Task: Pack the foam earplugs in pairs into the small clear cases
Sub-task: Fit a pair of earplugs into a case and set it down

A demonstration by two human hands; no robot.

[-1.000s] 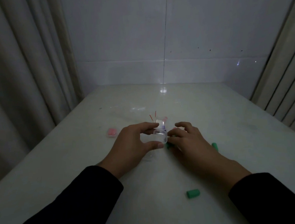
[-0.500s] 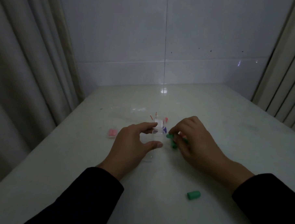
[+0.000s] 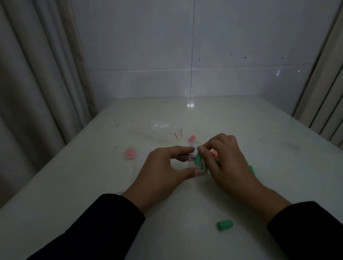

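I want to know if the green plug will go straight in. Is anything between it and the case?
Nothing visible blocks it. The right hand pinches the green plug right at the case, which the left hand holds. Whether the case mouth is fully open is hard to tell.

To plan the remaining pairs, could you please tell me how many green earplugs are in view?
3: one pinched by the right hand over the case, one partly hidden behind that hand, one near the table's front. More may be hidden.
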